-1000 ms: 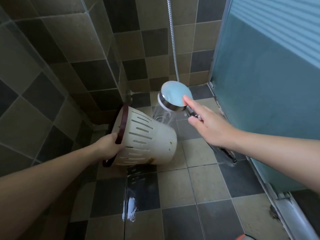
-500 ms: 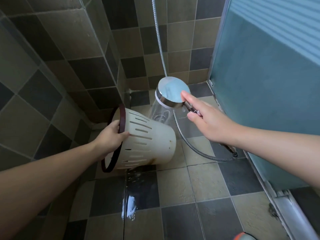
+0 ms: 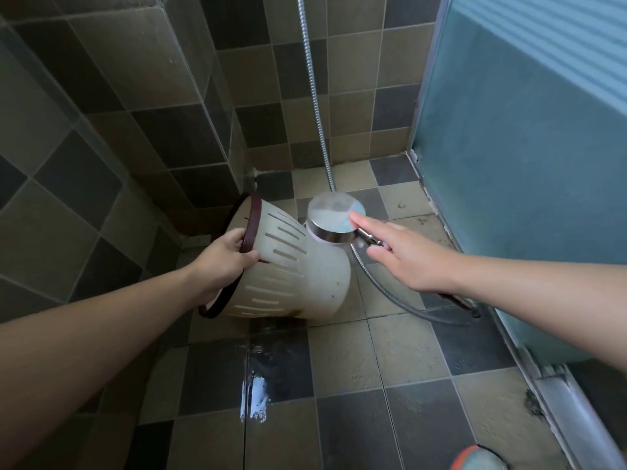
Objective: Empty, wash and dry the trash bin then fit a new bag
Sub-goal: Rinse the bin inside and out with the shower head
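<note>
Trash bin, white w/ slotted wall and dark brown rim, held tipped on its side just above wet tiled floor, base toward shower head. L hand grips the rim, fingers curled over it. R hand holds shower head by its handle, index finger extended along it; head sits close against bin's upper wall. Metal hose runs up wall.

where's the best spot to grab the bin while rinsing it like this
By the brown rim band, from the left, as the left hand does now. The bin lies tipped with its base toward the shower head, so the rim is the part away from it.
</note>
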